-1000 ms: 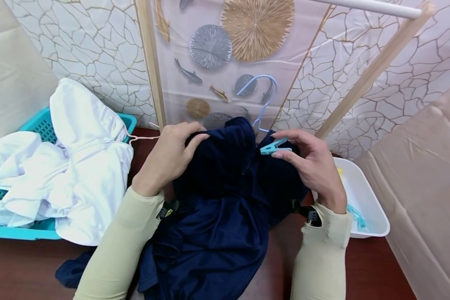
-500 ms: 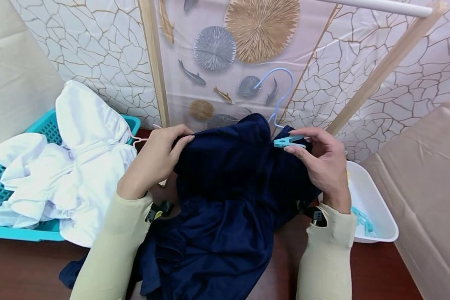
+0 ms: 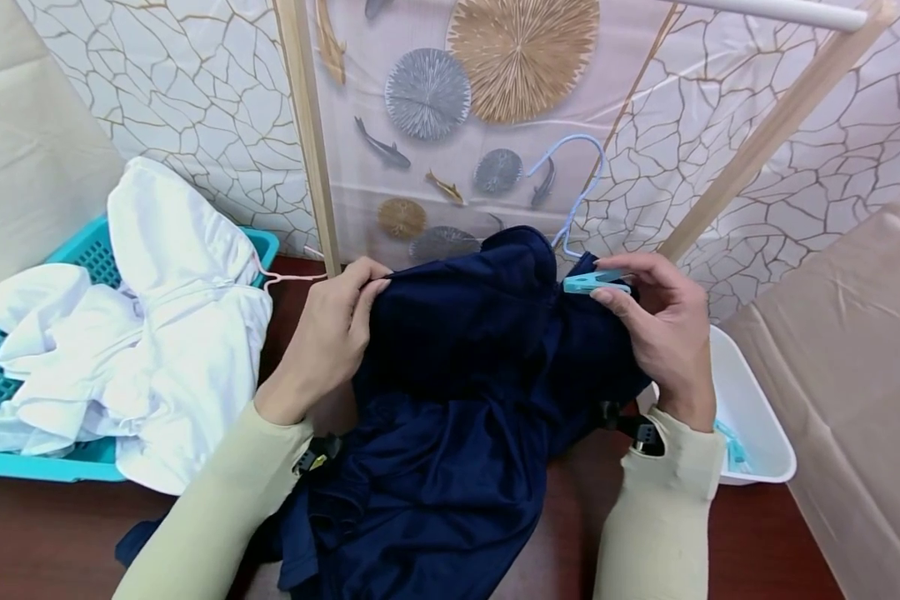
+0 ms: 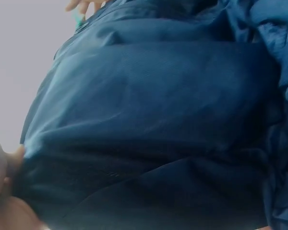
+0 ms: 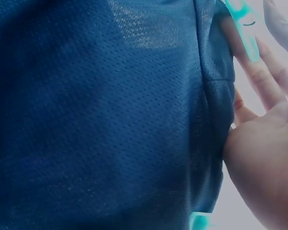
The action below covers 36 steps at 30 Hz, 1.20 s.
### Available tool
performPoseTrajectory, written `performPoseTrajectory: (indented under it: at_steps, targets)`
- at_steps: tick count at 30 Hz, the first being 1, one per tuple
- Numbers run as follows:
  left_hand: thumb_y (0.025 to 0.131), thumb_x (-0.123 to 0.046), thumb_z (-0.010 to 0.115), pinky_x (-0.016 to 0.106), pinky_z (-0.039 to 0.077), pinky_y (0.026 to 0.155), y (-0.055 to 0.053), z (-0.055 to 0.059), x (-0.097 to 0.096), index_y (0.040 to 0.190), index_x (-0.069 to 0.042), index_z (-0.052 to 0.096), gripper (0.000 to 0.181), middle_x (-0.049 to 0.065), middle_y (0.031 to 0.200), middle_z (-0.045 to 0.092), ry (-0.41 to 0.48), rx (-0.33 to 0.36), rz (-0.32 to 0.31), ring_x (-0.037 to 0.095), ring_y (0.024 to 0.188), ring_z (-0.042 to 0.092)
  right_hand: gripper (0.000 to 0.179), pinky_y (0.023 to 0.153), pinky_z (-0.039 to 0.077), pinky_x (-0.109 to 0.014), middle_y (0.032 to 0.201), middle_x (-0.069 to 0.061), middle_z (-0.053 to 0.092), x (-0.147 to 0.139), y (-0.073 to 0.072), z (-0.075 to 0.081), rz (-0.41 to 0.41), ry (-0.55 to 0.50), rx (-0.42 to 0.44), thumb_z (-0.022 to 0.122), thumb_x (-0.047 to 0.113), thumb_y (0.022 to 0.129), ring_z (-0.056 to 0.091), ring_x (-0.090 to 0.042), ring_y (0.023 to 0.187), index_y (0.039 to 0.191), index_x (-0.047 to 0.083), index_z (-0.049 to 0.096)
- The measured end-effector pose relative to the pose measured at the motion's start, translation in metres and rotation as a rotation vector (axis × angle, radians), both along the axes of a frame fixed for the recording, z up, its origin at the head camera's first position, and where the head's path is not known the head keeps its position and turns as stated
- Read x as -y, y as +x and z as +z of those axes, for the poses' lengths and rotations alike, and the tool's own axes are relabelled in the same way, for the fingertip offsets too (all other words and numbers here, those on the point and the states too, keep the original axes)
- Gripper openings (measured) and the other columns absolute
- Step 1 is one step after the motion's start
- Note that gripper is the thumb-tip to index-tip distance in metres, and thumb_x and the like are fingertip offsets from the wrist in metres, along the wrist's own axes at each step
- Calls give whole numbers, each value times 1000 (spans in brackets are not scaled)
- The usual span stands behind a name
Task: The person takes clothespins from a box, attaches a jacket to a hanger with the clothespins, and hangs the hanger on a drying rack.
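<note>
A dark navy garment [image 3: 457, 333] hangs between my two hands, its lower part heaped on the table. My left hand [image 3: 322, 342] pinches its upper left edge between thumb and fingers; in the left wrist view the cloth [image 4: 149, 96] spreads away from those fingers. With thumb and fingers my right hand [image 3: 663, 325] pinches a light-blue clothespin [image 3: 588, 283], its nose at the garment's top edge beside the neck opening. From that opening rises the hook of a blue hanger [image 3: 600, 167]; the rest of the hanger is hidden in the cloth. In the right wrist view the clothespin [image 5: 245, 28] overlaps the garment's edge.
Left stands a turquoise basket [image 3: 37, 467] with white clothing [image 3: 187, 342] on it and a pink hanger [image 3: 292, 277] sticking out. A white tub [image 3: 772, 442] holding blue clothespins [image 3: 733, 450] is on the right. Behind are wooden posts [image 3: 780, 133] and a white rail [image 3: 787, 12].
My right hand has moved right with the clothespin, and the hanger hook has shifted right too. The left hand went left, then slightly back; the cloth between the hands is drawn wider.
</note>
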<state>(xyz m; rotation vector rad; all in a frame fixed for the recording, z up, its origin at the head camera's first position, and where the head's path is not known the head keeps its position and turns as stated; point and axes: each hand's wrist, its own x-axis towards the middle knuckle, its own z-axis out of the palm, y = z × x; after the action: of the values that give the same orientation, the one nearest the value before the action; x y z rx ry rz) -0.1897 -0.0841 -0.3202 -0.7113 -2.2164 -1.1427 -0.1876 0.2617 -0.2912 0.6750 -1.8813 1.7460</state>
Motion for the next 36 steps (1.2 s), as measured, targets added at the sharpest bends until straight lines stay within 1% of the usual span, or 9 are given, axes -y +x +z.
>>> performPoseTrajectory:
  at_steps: [6, 8, 11, 16, 21, 25, 30, 33, 36]
  targets:
    - [107, -12, 51, 41, 54, 85, 1, -6, -11, 106, 0, 65, 18, 13, 100, 71, 23, -42, 28, 27, 97, 69, 27, 54, 33, -17, 84, 8, 68, 7, 19, 16, -295, 173, -14, 78, -7, 84, 45, -6, 62, 110, -8, 72]
    - [107, -12, 51, 41, 54, 85, 1, -5, -13, 105, 0, 65, 18, 13, 100, 71, 17, -42, 24, 27, 97, 68, 27, 53, 31, -17, 80, 8, 67, 13, 28, 24, -330, 179, -35, 80, -8, 82, 43, -6, 58, 108, -9, 72]
    - [107, -11, 50, 40, 54, 86, 2, -5, -16, 104, 0, 66, 19, 12, 101, 72, 10, -46, 6, 26, 96, 69, 27, 57, 41, -14, 83, 0, 73, 24, 40, 33, -238, 136, -77, 79, -15, 78, 56, -8, 62, 104, -15, 70]
    - [107, -10, 49, 38, 54, 87, 3, -8, -19, 105, -2, 65, 19, 10, 101, 71, -4, -58, -22, 24, 95, 69, 32, 72, 55, -14, 100, -9, 73, 34, 41, 34, -138, 211, -127, 75, -22, 77, 69, -10, 79, 107, -13, 72]
    - [107, -10, 50, 38, 54, 86, 5, -10, -24, 103, -2, 65, 17, 10, 99, 71, -8, -72, -40, 23, 93, 69, 41, 80, 54, -15, 111, -11, 69, 48, 40, 28, -152, 349, -147, 72, -16, 84, 68, -10, 91, 122, -2, 71]
    - [106, -7, 51, 39, 53, 86, 6, -11, -26, 102, 0, 64, 16, 11, 96, 70, 3, -79, -87, 23, 92, 68, 45, 76, 48, -16, 112, -6, 74, 64, 41, 25, -216, 441, -193, 76, -6, 87, 65, -7, 89, 129, 8, 69]
    - [106, -7, 52, 39, 54, 85, 6, -11, -28, 102, -1, 64, 14, 10, 97, 70, -11, -87, -98, 22, 91, 68, 46, 69, 39, -22, 106, -6, 78, 85, 40, 22, -258, 467, -299, 80, 0, 85, 56, -10, 74, 128, 7, 66]
    - [106, -7, 52, 39, 54, 85, 7, -11, -29, 103, -2, 64, 13, 10, 97, 70, -29, -92, -102, 22, 91, 67, 43, 68, 41, -21, 102, -8, 79, 95, 39, 20, -274, 495, -361, 80, 2, 85, 55, -12, 68, 126, 6, 67]
    - [105, -7, 52, 40, 53, 85, 8, -10, -31, 104, -2, 64, 13, 10, 96, 69, -38, -95, -106, 23, 91, 66, 39, 70, 46, -22, 101, -9, 77, 102, 40, 20, -275, 562, -392, 79, 3, 86, 61, -15, 73, 124, 5, 68]
